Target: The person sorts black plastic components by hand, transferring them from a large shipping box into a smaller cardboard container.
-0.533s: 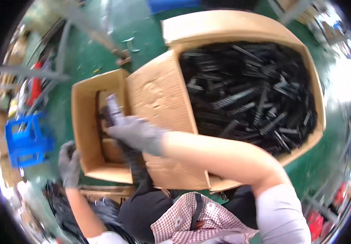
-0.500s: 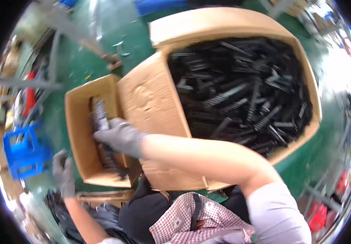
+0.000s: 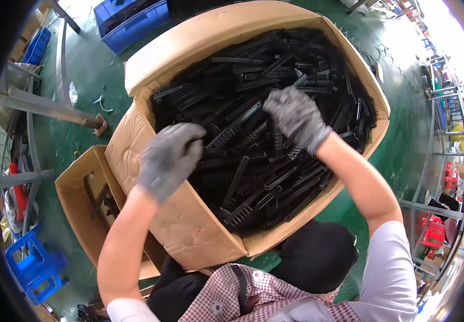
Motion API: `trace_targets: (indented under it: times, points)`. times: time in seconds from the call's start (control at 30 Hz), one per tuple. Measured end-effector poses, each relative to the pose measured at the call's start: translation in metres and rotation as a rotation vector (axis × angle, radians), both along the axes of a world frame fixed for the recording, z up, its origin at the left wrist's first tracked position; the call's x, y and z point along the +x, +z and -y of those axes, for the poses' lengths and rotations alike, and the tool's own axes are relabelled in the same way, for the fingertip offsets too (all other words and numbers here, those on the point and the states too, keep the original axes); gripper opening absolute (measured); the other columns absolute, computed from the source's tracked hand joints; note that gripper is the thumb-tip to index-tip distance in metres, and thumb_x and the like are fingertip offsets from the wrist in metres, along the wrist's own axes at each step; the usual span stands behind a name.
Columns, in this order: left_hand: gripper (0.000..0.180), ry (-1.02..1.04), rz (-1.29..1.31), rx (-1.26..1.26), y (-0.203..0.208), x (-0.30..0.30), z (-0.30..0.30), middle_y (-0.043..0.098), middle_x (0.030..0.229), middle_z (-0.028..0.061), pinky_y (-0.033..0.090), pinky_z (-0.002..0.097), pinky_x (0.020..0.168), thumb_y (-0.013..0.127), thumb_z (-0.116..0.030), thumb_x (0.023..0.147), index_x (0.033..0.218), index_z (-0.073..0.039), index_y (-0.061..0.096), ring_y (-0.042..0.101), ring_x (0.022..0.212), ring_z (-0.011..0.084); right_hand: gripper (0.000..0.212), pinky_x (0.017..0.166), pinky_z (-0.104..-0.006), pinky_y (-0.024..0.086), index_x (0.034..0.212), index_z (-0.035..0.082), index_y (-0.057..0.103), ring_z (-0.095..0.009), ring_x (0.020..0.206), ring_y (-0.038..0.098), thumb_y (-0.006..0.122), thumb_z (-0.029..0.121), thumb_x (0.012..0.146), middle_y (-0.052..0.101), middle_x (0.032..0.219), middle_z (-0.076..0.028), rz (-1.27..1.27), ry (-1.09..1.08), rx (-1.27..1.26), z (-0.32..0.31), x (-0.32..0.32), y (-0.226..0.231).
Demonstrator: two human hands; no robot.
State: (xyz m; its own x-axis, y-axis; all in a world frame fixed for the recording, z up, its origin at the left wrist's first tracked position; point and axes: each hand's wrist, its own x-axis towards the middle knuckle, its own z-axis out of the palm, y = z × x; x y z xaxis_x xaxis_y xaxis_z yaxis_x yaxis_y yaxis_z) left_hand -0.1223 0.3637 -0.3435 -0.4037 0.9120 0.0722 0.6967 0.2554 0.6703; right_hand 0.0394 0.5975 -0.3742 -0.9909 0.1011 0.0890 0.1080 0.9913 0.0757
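A large cardboard box [image 3: 189, 236] holds a heap of black toothed plastic strips [image 3: 237, 177], shaped like combs. My left hand [image 3: 168, 156], in a grey glove, is above the box's left side; its thumb and bent fingers are apart, with nothing visible between them. Over the middle of the heap is my right hand [image 3: 298, 119], also gloved and a little blurred. Its fingers are curled closed near one end of a long strip, and whatever they hold is hidden. To the left stands a smaller open carton [image 3: 71, 206] with a few black strips inside, partly covered by my left arm.
A blue plastic stool [image 3: 36, 265] stands at the lower left. Beyond the big box is a blue crate [image 3: 132, 21] with dark contents. A metal frame leg [image 3: 55, 110] reaches in from the left. Shelving and red stools [image 3: 433, 231] line the right side.
My right hand has left the small carton and moved right, over the heap. My left hand has risen from beside the carton to the big box's left side. The view has shifted right.
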Motion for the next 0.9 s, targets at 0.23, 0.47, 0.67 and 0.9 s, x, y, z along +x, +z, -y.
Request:
trace_targets:
  times: [0.23, 0.47, 0.67, 0.9]
  points:
    - [0.043, -0.028, -0.399, -0.775, -0.056, 0.036, -0.146, 0.053, 0.114, 0.0116, 0.041, 0.0399, 0.089, 0.062, -0.032, 0.072, 0.107, -0.007, 0.055, 0.047, 0.108, 0.0294, 0.026, 0.082, -0.0337, 0.042, 0.098, 0.016, 0.058, -0.022, 0.102, 0.050, 0.051, 0.019, 0.073, 0.055, 0.107, -0.003, 0.123, 0.334, 0.212, -0.052, -0.016, -0.029]
    - [0.024, 0.052, -0.393, -0.827, -0.080, 0.040, -0.177, 0.061, 0.103, 0.0085, 0.040, 0.0328, 0.088, 0.063, -0.019, 0.071, 0.095, -0.013, 0.064, 0.053, 0.104, 0.0232, 0.020, 0.078, -0.0322, 0.041, 0.089, 0.013, 0.058, -0.020, 0.094, 0.052, 0.053, 0.019, 0.070, 0.056, 0.097, -0.002, -0.067, 0.501, 0.222, -0.076, -0.014, -0.060]
    - [0.028, 0.002, -0.250, -0.905, -0.085, 0.027, -0.188, 0.063, 0.095, 0.0154, 0.049, 0.0409, 0.076, 0.058, -0.023, 0.073, 0.096, -0.008, 0.064, 0.061, 0.091, 0.0308, 0.019, 0.088, -0.0348, 0.038, 0.090, 0.012, 0.061, -0.022, 0.101, 0.052, 0.048, 0.017, 0.077, 0.060, 0.103, -0.004, 0.059, 0.483, 0.233, -0.064, -0.009, -0.035]
    - [0.031, -0.172, -0.348, -0.943, -0.052, 0.027, -0.186, 0.063, 0.090, 0.0181, 0.049, 0.0404, 0.075, 0.054, -0.028, 0.074, 0.087, -0.003, 0.066, 0.061, 0.087, 0.0323, 0.018, 0.084, -0.0338, 0.036, 0.088, 0.010, 0.060, -0.021, 0.092, 0.055, 0.043, 0.016, 0.083, 0.062, 0.090, -0.010, 0.700, 0.083, 0.255, 0.002, 0.025, 0.009]
